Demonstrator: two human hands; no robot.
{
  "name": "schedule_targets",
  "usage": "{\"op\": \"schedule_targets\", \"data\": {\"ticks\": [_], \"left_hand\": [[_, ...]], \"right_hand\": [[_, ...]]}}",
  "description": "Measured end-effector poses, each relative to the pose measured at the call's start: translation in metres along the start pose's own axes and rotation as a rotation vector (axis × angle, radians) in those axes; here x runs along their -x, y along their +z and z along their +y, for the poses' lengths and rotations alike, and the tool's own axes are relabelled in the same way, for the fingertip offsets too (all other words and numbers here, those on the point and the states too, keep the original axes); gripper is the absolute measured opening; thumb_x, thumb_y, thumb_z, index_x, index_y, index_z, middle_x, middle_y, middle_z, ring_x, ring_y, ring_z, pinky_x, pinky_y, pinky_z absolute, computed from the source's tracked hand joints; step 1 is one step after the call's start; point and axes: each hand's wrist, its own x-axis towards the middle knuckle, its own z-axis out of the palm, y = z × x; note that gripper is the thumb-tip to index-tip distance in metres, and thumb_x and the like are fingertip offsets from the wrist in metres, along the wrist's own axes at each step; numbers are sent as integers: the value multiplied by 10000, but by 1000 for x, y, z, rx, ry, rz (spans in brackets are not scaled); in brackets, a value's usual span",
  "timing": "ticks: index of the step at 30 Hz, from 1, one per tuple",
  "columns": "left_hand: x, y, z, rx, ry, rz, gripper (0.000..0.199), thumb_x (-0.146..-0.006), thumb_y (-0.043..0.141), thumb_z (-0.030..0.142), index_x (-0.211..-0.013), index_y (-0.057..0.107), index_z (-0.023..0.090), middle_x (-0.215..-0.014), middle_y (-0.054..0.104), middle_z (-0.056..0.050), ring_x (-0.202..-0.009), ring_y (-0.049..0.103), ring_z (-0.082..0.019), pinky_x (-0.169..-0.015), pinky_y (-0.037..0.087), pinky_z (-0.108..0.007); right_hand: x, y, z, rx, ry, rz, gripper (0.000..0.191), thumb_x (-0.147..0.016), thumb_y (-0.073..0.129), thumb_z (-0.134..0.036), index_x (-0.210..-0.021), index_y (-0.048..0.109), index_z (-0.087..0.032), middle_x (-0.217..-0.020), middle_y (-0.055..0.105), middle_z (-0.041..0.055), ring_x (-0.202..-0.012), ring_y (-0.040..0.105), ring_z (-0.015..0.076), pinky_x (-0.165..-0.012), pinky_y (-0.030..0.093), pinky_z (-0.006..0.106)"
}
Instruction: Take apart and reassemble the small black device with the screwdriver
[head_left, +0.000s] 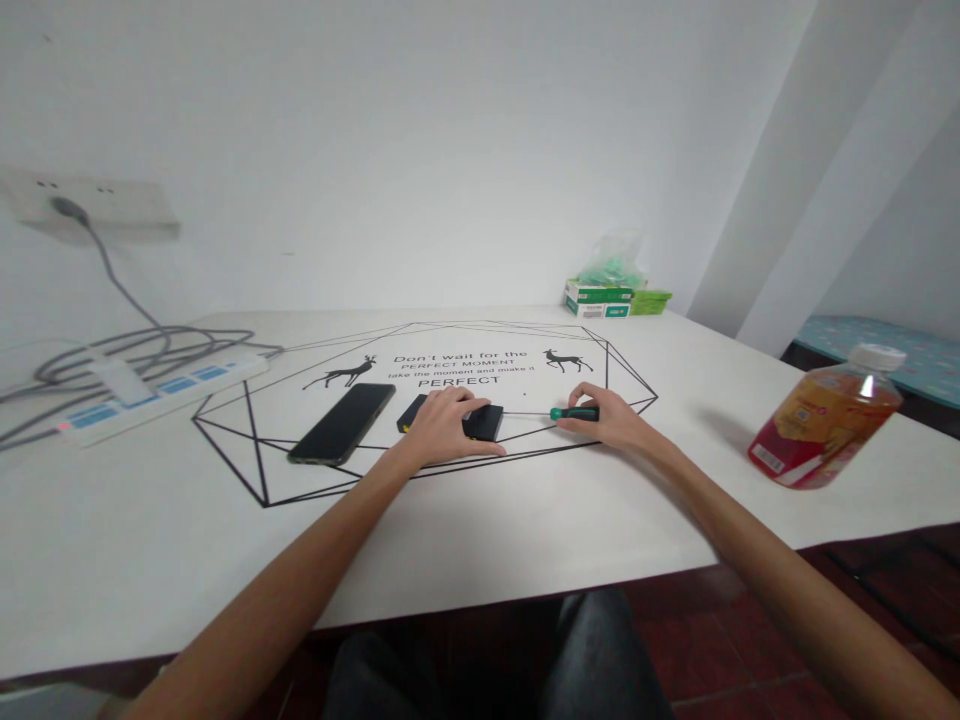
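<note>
My left hand (444, 425) is closed over a flat black box (484, 423) lying on the white table, and hides its middle part. A bit of yellow shows at the box's left end. In my right hand (609, 418) is a screwdriver (576, 413) with a green and black handle, gripped between thumb and fingers. Its thin metal shaft points left, and the tip reaches the right side of the box; whether it touches a screw there is too small to tell. A black smartphone (343, 424) lies face up to the left of the box.
At the far left lie a white power strip (172, 395) and coiled grey cables (112, 345). A tilted-looking bottle of amber drink (825, 420) stands on the right. Green and white boxes (598, 298) with a plastic bag sit at the back, near the wall.
</note>
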Motion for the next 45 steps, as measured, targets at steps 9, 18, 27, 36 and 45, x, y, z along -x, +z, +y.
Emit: {"op": "schedule_targets", "data": {"ticks": [9,18,27,36,45], "left_hand": [[0,0,0,-5,2,-2,818,-586,599,816,-1161,653,236,-1111,619,-101,-1044,553,-293,-947,377,-428],[0,-1,1,-12,9,1,830,-591,589,820,-1161,653,219,-1125,615,-109,-1042,553,-299,-938,382,-432],[0,-2,1,-19,4,-5,831,-590,587,822,-1159,652,220,-1117,616,-105,-1035,554,-290,-944,380,-425],[1,-4,4,-13,-1,-6,846,-596,570,830,-1163,652,207,-1122,613,-116,-1052,550,-300,-948,380,-432],[0,-3,2,-2,-2,-6,834,-590,585,823,-1160,652,218,-1120,613,-110,-1047,547,-299,-941,380,-430]], "right_hand": [[2,-2,-4,317,-12,59,530,-870,397,-626,-609,553,-192,-519,502,26,-534,424,148,-537,245,290],[-1,-3,5,45,-3,57,414,-718,642,-597,-766,538,-199,-609,558,-3,-556,443,137,-534,294,263],[1,-2,-3,7,-27,37,425,-716,646,-601,-850,547,-209,-687,616,7,-572,464,136,-558,332,270],[0,-3,-2,90,-36,29,564,-860,406,-639,-524,434,-187,-474,429,-5,-495,376,117,-520,267,287],[2,-3,-2,-129,71,-12,437,-707,644,-618,-762,517,-203,-556,542,-16,-454,405,112,-480,284,265]]}}
